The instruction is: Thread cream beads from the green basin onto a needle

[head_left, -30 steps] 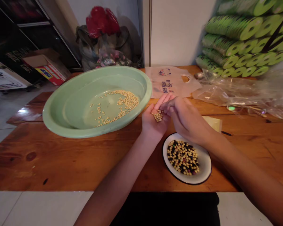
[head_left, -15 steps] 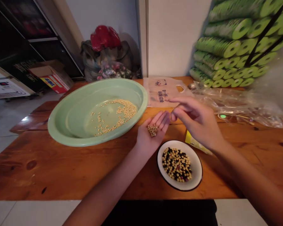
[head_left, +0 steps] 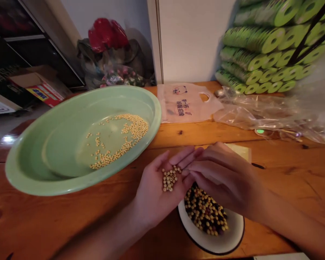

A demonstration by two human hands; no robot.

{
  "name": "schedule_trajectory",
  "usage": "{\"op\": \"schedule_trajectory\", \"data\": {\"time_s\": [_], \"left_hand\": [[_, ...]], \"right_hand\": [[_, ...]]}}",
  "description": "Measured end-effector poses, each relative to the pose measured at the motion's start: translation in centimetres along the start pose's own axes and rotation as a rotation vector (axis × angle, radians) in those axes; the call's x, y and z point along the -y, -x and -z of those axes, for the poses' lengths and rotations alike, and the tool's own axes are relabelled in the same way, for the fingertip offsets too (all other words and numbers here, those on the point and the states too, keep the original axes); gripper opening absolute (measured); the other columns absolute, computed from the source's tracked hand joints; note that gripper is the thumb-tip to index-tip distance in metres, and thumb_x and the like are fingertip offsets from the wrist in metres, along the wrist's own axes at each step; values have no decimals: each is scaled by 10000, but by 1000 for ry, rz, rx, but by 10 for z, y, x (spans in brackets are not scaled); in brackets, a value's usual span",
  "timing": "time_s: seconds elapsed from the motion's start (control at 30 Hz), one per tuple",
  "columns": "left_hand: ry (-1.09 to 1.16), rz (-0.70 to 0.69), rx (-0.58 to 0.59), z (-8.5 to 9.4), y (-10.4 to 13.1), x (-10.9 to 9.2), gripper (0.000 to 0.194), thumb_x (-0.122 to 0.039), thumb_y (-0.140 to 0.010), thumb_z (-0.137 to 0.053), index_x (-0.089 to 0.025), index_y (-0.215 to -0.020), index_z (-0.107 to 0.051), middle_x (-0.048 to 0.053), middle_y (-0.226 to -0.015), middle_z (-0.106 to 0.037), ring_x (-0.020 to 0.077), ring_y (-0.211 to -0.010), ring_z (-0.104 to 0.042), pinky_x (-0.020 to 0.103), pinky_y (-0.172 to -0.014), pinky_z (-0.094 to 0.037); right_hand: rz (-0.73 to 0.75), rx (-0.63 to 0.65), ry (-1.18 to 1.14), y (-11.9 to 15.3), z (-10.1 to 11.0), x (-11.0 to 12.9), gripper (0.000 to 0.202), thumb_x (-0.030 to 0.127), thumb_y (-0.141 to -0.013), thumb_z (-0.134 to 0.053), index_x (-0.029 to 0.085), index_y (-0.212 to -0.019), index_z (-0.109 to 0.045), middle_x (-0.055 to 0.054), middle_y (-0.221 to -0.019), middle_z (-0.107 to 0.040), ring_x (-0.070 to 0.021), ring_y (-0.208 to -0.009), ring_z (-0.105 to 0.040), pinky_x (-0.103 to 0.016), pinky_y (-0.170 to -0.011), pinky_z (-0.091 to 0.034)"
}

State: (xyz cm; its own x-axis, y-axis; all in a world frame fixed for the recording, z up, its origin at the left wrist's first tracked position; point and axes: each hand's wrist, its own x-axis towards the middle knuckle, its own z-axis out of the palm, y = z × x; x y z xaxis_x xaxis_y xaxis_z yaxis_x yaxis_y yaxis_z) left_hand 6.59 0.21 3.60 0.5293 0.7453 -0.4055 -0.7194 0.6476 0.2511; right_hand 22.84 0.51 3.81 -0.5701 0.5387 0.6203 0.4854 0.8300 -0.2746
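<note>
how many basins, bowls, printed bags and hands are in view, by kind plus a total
Green basin: 1
White bowl: 1
Printed bag: 1
Hands (left hand, right hand): 2
Total: 5

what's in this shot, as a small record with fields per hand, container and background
left hand: palm up, holding pale beads
right hand: curled at the left hand's fingers, grip hidden
bowl: white, dark-rimmed, holding yellowish and dark beads
basin: green, small pale beads mostly toward its right side
surface: wooden table
behind: printed plastic bag, clear plastic, stacked green rolls
</note>
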Motion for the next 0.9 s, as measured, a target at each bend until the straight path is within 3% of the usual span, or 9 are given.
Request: {"op": "schedule_trajectory", "data": {"time_s": [0.1,0.43,0.73,0.9], "left_hand": [[-6,-9,21,0,3,-1,467,-307,-945,-271,-118,-997,-695,55,-1049,-728,114,-958,-679,185,-829,-500],[97,64,-9,5,2,2,493,-318,-943,-280,-61,-1251,-567,94,-1124,-699,110,-1003,-665,195,-936,-454],[86,54,6,7,2,2,517,-337,-947,-278,-37,-1265,-554,108,-1258,-635,188,-1280,-496,286,-1145,-278],[94,37,12,6,1,3,493,-306,-948,-284,-36,-1257,-557,103,-1210,-665,173,-1244,-532,275,-1121,-322]], "right_hand": [[44,36,82,1,-3,1,107,89,-863,-532,132,-879,-629,-76,-833,-645,-180,-744,-523,-333,-654,-400],[74,162,175,7,-11,4,116,75,-848,-495,137,-878,-588,-97,-832,-595,-219,-766,-497,-376,-667,-435],[111,167,199,8,-12,3,98,62,-834,-522,138,-869,-572,-96,-779,-554,-248,-784,-512,-407,-650,-459],[96,145,177,7,-13,5,105,42,-826,-511,123,-842,-576,-113,-796,-558,-242,-767,-514,-401,-617,-460]]}}
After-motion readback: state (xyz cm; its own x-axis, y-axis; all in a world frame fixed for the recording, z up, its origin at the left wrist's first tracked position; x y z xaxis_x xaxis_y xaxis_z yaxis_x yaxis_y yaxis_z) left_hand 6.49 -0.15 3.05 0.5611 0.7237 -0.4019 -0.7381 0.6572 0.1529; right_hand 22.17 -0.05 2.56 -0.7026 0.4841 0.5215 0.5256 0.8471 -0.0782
